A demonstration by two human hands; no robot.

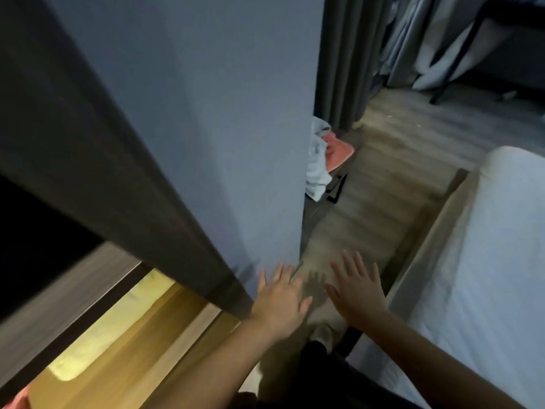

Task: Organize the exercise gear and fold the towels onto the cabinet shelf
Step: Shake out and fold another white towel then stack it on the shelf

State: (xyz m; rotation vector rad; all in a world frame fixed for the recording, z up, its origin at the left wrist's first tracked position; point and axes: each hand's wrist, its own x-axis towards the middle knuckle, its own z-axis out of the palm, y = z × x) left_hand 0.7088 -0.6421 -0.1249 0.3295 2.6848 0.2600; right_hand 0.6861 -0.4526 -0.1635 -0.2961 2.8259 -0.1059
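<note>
Reaching hands: left hand [281,299] and right hand [356,290] are both spread flat, fingers apart, holding nothing, side by side over the floor [383,208].
Nearest surroundings: cabinet panel [206,128] just beside the left hand; bed [486,261] just beside the right.
Lit shelf: one wooden shelf [124,329] shows low at the left, bare where visible.
Task items: white towel [317,169] and pink towel [339,152] lie crumpled together on the floor, straight ahead, well apart from both hands, partly hidden by the panel.
Bearing: pile lies forward, slightly left; the left hand judged marginally nearer.
Count: two hands, two towels; exercise gear not identifiable.
Long axis: cannot tell, unfolded heap.
Far end: curtains [339,54].
</note>
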